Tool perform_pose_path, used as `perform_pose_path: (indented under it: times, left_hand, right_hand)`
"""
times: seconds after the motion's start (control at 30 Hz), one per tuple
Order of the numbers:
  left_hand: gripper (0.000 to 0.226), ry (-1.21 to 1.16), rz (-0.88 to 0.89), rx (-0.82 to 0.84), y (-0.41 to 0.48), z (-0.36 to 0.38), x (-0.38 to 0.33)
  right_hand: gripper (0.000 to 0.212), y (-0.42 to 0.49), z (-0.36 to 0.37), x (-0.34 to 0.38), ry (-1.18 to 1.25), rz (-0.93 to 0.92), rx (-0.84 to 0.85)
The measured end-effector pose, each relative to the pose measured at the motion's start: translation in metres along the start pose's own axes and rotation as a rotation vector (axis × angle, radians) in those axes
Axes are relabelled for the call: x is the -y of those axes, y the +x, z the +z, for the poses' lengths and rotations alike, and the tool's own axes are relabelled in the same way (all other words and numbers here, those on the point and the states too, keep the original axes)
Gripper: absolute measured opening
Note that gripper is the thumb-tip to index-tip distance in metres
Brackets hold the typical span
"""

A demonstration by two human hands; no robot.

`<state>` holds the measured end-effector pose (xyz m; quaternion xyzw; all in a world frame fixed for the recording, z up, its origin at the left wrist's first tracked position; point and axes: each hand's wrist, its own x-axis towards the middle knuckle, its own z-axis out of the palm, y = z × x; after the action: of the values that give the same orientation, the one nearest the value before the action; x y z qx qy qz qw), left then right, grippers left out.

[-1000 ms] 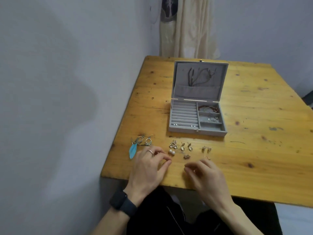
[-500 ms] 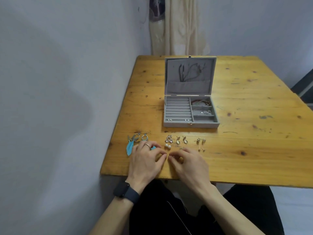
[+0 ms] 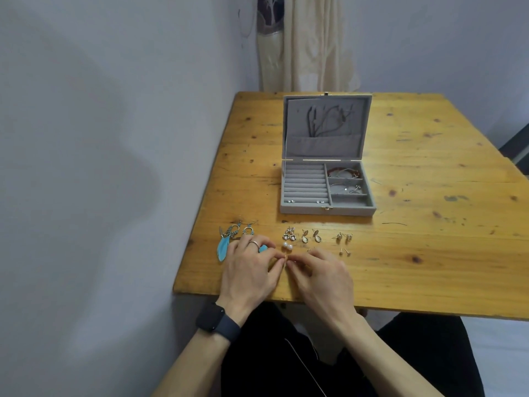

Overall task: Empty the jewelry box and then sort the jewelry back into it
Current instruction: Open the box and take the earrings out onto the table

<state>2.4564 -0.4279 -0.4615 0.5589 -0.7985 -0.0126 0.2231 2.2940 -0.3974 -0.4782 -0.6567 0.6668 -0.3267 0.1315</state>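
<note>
We have both hands low at the near edge of the worn yellow wooden bench [image 3: 429,267]. Our left hand [image 3: 249,270] and right hand [image 3: 323,277] meet fingertip to fingertip. Each grip is narrowed to a fine pinch on a tiny gold-coloured piece [image 3: 286,257], too small for us to say what kind it is.

The grey velvet-lined jewelry box [image 3: 326,209] stands open near the middle of the bench, lid upright, well apart from our hands. A few pieces lie in its right-hand compartments.

Between box and hands the jewelry is laid out in a row. The turquoise feather earrings [image 3: 221,249] are partly under our left hand, and the white pearl studs [image 3: 287,247] sit just beyond our fingertips. To the right are the gold teardrop earrings [image 3: 310,236].

We judge these pieces almost weightless, hard and slippery, with thin posts that bend easily. We would pinch each by its body, not its post, and lift the soft feathers by their hooks.
</note>
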Motion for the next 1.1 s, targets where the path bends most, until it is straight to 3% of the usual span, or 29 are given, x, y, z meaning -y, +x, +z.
perform_pose_path:
  times: [0.3, 0.53, 0.73, 1.1]
  left_hand:
    - [0.015, -0.047, 0.006, -0.031, 0.011, -0.013, 0.005]
    - [0.014, -0.069, -0.061, -0.056, 0.077, -0.030, 0.003]
    - [0.022, 0.006, -0.128, 0.165, 0.130, -0.012, -0.009]
    - [0.021, 0.034, -0.199, 0.306, 0.155, -0.008, -0.010]
  right_hand:
    - [0.015, 0.000, -0.027, -0.005, 0.194, 0.001, 0.021]
    - [0.011, 0.072, -0.058, -0.004, 0.129, -0.051, -0.076]
    - [0.019, 0.136, -0.037, -0.008, -0.072, -0.031, 0.070]
    - [0.022, 0.176, -0.023, -0.013, -0.155, 0.016, 0.348]
